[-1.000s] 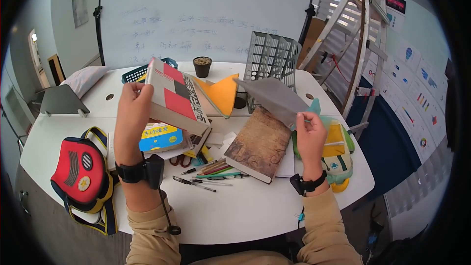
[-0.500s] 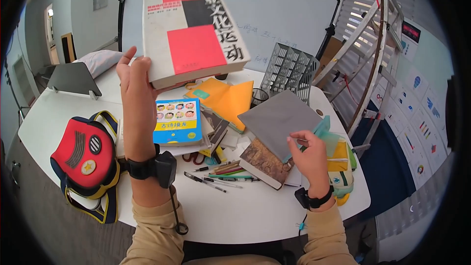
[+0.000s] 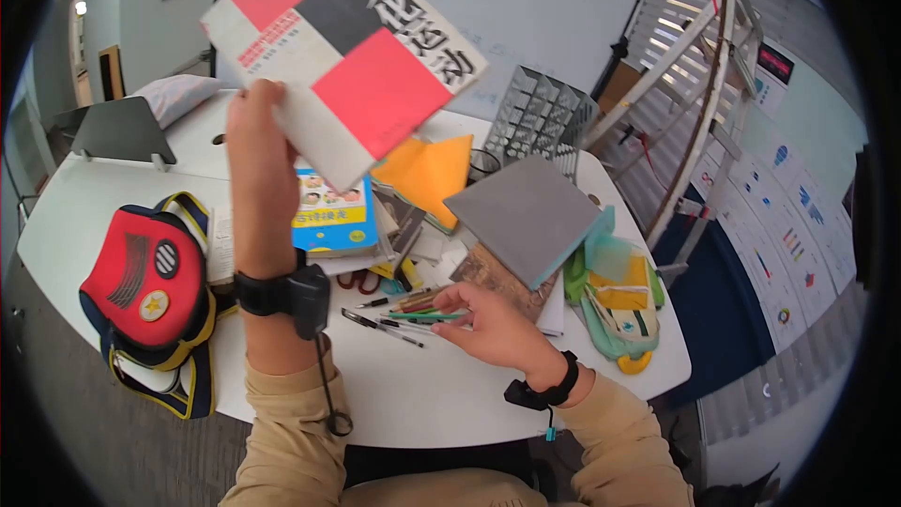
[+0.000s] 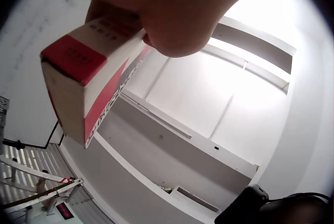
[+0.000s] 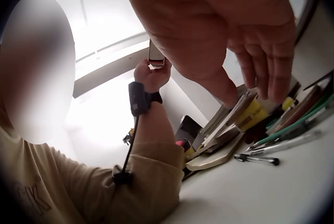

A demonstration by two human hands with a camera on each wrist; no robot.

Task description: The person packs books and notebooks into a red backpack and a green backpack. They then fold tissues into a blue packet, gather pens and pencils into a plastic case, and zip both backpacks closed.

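My left hand [image 3: 260, 160] holds up a thick book with red, black and white blocks [image 3: 380, 94], gripping its lower left edge; the left wrist view shows the same book [image 4: 78, 86] from its end. My right hand [image 3: 496, 329] hovers at the pens [image 3: 413, 316] on the table, thumb and fingers apart. In the right wrist view the fingers of that hand [image 5: 229, 41] are loosely extended above the pens and a pile of books, holding nothing visible. A grey folder [image 3: 526, 216] lies over a brown patterned book [image 3: 497, 274].
A blue and yellow book [image 3: 330, 225] lies below the raised one. A red backpack [image 3: 150, 282] is at the left, a green and cream bag [image 3: 619, 310] at the right. An orange folder [image 3: 434, 174] and a grey file rack [image 3: 540, 117] stand farther back.
The grey folder has left my right hand and lies on the brown book. My right hand has moved left to the pens. My left hand has raised the red and white book and tilted it.
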